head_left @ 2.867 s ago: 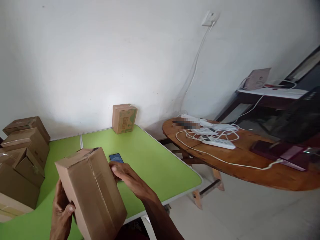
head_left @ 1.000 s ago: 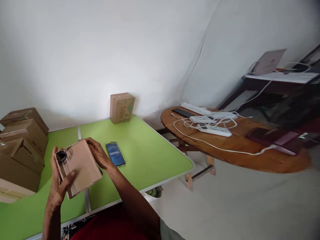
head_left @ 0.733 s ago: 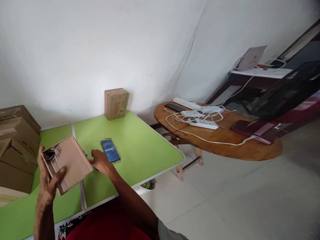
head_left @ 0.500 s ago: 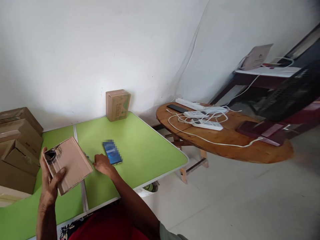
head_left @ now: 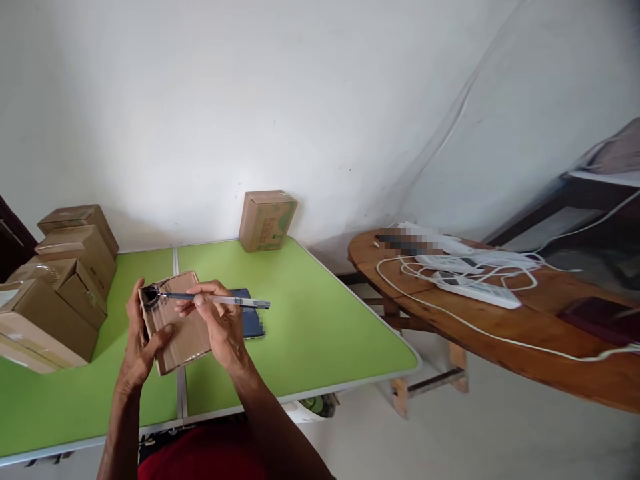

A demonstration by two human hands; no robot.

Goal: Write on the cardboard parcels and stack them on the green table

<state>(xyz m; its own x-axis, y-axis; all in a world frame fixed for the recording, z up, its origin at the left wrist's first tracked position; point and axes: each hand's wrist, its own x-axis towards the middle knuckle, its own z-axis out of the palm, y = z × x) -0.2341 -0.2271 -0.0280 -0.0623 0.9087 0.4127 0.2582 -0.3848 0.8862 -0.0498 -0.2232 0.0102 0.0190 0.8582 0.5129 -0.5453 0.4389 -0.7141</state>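
My left hand [head_left: 143, 340] grips a flat piece of cardboard [head_left: 187, 337] by its left edge, thumb on the face, and holds it tilted above the table. A dark drawn patch [head_left: 151, 295] with scribbled lines marks its upper left corner. Between the thumb and fingers of my right hand [head_left: 220, 323] is a pen [head_left: 215, 299] with a clear barrel and dark front end. Its tip is at the dark patch; whether it touches cannot be told. Behind my right hand a smartphone [head_left: 254, 323] lies on the green table [head_left: 320, 327], partly covered by the hand.
Several cardboard boxes [head_left: 75, 287] stand at the table's left. Another brown box [head_left: 267, 221] stands at the back edge against the wall. To the right, a round wooden table [head_left: 500, 333] carries white power strips [head_left: 475, 290] with tangled cables.
My right hand has come from the table beside the phone up to the cardboard, bringing the pen to the dark patch. The view has shifted left, and the phone screen now looks darker.
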